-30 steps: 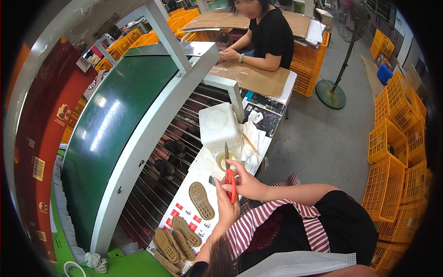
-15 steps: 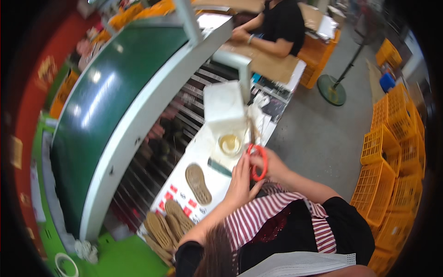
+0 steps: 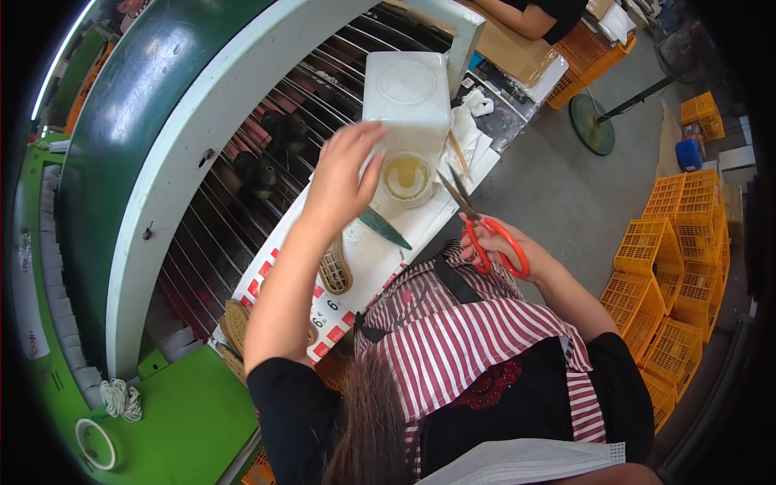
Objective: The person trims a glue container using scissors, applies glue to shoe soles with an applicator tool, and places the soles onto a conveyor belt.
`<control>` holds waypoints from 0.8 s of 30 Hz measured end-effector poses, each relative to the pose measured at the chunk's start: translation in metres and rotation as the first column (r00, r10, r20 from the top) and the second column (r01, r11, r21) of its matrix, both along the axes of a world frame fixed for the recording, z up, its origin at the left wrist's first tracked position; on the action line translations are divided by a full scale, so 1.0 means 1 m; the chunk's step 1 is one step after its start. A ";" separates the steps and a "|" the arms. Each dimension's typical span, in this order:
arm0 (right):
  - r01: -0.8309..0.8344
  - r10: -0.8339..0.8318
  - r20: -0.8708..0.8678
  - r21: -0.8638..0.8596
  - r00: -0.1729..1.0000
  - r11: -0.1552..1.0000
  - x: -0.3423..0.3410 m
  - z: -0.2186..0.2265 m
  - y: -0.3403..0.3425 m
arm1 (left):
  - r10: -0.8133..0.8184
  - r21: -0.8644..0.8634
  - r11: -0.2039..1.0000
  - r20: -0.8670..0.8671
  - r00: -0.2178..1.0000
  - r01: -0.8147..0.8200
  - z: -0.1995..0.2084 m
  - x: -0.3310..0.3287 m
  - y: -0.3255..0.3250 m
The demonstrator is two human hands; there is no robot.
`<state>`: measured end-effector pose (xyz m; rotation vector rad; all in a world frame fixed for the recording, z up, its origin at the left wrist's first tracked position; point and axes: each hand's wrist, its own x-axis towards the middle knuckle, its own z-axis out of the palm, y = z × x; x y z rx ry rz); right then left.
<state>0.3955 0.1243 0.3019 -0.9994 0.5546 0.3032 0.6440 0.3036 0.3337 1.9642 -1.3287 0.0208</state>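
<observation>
Jug: big white plastic jug point(image 3: 406, 87) on the worktable point(image 3: 432, 222), so I'm placing everything off that.
Scissors: red-handled pair point(image 3: 474, 216), below and right of the jug, blades parted and tips angled up toward it.
Right hand: this one point(image 3: 535, 252) has the scissors, fingers curled around the handle loops; can't tell exactly which finger sits in which loop.
Left hand: nothing in it that I can see. It's up point(image 3: 339, 174) over the jug's lower left corner, fingers loosely bent, thumb stuck out away from them. Can't tell if it's touching the jug.
Tub: little round clear one point(image 3: 406, 175) with yellowish stuff in it, just below the jug.
Green strip: tapered to a point point(image 3: 386, 228), lying below the tub, so further down from the jug.
Shoe sole: tan, patterned point(image 3: 335, 271), below and left of the jug, partly behind the left forearm. More tan soles point(image 3: 236, 323) sit further down that way.
Wooden stick: thin point(image 3: 458, 153), right of the jug by some crumpled white paper point(image 3: 465, 125).
</observation>
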 end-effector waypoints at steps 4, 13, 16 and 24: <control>-0.055 0.049 -0.135 -0.040 0.990 0.998 0.013 0.022 0.005 | -0.080 0.042 0.996 0.083 0.993 0.077 -0.002 0.024 -0.046; -0.073 0.014 -0.274 -0.208 0.962 0.975 0.032 0.018 0.014 | -0.081 0.474 0.881 0.160 0.984 -0.004 -0.041 0.045 -0.087; -0.088 0.010 -0.292 -0.255 0.956 0.963 0.035 0.018 0.011 | -0.157 0.530 0.843 0.089 0.984 0.087 -0.037 0.057 -0.087; -0.374 0.181 -0.404 -0.471 0.897 0.799 0.061 0.031 0.018 | -0.148 0.486 0.866 0.019 0.989 0.120 -0.043 0.061 -0.087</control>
